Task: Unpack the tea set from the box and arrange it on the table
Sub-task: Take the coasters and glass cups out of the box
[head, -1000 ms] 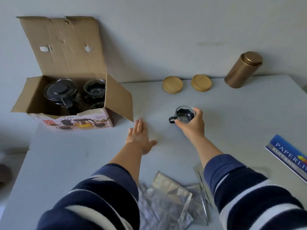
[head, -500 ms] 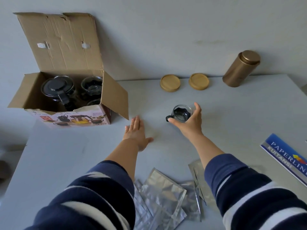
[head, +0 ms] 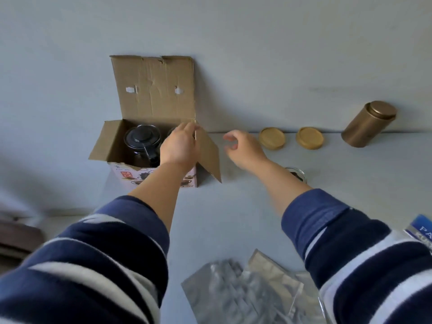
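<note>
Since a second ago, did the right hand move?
Yes. The right hand let go of the cup and went left toward the box, open and empty.

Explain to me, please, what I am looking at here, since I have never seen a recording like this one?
There is no machine: a person wears a camera on the head, looking forward and down at their own two bare hands. The left hand reaches into an open cardboard box holding a glass teapot; whether it grips anything is hidden. The right hand hovers open and empty above the grey table. A glass teacup already stands on the table, partly behind the right forearm. Further back are two round wooden lids and a bronze tin canister; foil pouches lie nearest the camera.
</note>
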Demonstrator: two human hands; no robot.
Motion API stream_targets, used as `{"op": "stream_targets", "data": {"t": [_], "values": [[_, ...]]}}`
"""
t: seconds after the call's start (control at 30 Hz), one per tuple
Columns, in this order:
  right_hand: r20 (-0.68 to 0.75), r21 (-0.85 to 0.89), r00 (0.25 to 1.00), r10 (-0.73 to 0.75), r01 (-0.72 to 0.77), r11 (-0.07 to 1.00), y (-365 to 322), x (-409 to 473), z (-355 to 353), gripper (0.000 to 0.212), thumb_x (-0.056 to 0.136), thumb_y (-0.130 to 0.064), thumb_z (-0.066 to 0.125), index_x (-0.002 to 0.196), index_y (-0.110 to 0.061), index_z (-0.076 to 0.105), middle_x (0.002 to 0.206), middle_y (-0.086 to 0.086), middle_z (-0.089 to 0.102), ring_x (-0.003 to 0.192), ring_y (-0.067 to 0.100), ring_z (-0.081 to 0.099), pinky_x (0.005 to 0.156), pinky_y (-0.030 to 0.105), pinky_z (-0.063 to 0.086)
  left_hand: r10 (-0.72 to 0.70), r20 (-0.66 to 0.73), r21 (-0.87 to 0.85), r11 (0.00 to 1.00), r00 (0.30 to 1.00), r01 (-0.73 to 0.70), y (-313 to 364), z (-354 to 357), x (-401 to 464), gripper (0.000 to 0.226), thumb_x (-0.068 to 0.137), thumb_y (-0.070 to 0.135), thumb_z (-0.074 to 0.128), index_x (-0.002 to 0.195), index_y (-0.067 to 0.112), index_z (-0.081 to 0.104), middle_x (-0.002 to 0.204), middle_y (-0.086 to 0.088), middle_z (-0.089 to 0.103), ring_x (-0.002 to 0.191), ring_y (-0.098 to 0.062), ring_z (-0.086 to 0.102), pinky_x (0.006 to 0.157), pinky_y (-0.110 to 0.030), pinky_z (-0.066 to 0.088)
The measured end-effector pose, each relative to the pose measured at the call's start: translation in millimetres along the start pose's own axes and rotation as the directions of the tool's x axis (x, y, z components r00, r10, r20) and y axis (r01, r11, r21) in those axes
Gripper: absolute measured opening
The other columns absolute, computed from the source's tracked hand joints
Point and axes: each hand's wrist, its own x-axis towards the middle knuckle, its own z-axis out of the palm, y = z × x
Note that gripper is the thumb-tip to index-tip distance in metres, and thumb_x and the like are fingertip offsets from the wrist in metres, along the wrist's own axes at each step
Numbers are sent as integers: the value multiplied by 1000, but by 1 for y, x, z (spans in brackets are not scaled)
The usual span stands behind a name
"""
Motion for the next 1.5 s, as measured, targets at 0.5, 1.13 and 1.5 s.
{"op": "stream_targets", "data": {"t": [0.5, 1.13, 1.5], "values": [[382, -635, 882, 277, 33, 772, -123, 53, 94, 32, 85, -18, 63, 115, -7, 58, 71, 7, 44, 68, 24, 45, 70, 31, 41, -90, 155, 411, 912, 984, 19, -138, -17, -17, 65, 97, 50, 21, 151, 16, 10, 160, 0, 6, 147, -16, 0, 119, -40, 0], [209, -926, 825, 525, -5, 377, -130, 48, 140, 24, 85, -28, 57, 107, -20, 54, 82, 5, 51, 74, 17, 46, 71, 24, 38, -109, 182, 417, 909, 977, 24, -137, -16, -19, 64, 99, 48, 16, 152, 15, -1, 161, -1, -5, 147, -16, -8, 119, -39, -2], [252, -778, 864, 435, -86, 622, -127, 53, 101, 97, 62, -66, 67, 137, -12, 39, 138, 16, 38, 125, 35, 40, 98, 43, 45, -113, 216, 417, 909, 970, 13, -136, -17, -17, 64, 99, 48, 17, 152, 16, -1, 161, -2, -6, 147, -18, -8, 119, -40, -3]]}}
